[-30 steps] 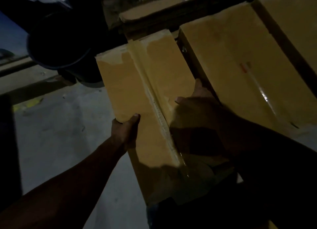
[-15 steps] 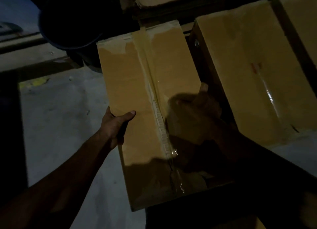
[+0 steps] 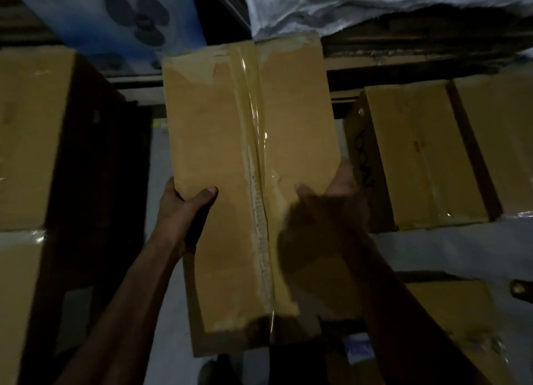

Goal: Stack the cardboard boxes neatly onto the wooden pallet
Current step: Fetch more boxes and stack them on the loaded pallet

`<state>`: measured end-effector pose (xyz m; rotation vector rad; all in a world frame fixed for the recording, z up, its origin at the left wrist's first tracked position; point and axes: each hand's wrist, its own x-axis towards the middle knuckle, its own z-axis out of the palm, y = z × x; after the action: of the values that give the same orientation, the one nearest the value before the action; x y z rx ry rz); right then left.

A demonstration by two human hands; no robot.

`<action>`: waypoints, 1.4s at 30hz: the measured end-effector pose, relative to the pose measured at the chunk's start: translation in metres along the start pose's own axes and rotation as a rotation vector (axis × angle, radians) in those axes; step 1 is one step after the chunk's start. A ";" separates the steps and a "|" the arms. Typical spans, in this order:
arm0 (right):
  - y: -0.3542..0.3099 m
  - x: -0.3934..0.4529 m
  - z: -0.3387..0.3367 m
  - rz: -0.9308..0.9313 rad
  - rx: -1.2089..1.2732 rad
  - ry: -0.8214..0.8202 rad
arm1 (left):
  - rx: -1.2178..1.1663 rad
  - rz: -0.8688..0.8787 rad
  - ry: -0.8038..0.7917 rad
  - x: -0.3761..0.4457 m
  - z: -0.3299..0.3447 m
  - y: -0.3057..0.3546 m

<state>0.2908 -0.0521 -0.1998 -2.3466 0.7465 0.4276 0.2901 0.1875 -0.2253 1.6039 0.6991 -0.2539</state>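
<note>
The left hand (image 3: 184, 209) clamps the left edge of a long cardboard box (image 3: 248, 188), its thumb lying flat across the top face and its fingers curled out of sight under the side. The right hand (image 3: 331, 203) holds the opposite edge, thumb on top as well, though it sits in deep shadow and the way its fingers wrap below is hard to make out. Between the two hands the box is carried in the air above a pale concrete floor (image 3: 432, 252), its long axis pointing away from the person.

The box is plain brown corrugated card, narrow and rectangular. A glossy strip of clear tape (image 3: 253, 119) runs down the centre seam and catches the light; near the hands the seam looks rough and puckered. Paler torn patches mark the far end of the top face. The near end fades into darkness.

To the right, two taped brown boxes (image 3: 424, 157) sit side by side on the floor, the outer one cut off by the frame. Another box (image 3: 450, 312) lies nearer on the right, partly hidden by the right forearm. On the left, a stack of cartons (image 3: 28, 131) is cropped at the edge. Beyond, a blue printed carton (image 3: 129, 18) and a crumpled white sheet (image 3: 346, 4), possibly woven sacking, sit at the top.
</note>
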 end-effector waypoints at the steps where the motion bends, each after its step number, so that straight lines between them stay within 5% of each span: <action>1: -0.007 -0.021 -0.003 -0.009 0.041 0.005 | 0.005 0.063 -0.002 -0.018 -0.018 0.010; 17: -0.107 -0.397 -0.018 -0.363 0.090 0.075 | 0.175 0.329 0.193 -0.307 -0.336 0.045; 33: -0.223 -0.497 0.038 -0.915 -0.133 -0.230 | -0.029 0.222 0.654 -0.417 -0.470 -0.001; 42: -0.269 -0.583 0.114 -1.061 -0.252 -0.402 | -0.175 0.130 0.850 -0.465 -0.554 -0.068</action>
<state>-0.0168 0.4296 0.1149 -2.3797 -0.7696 0.4798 -0.2438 0.5841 0.0665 1.5533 1.2085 0.6100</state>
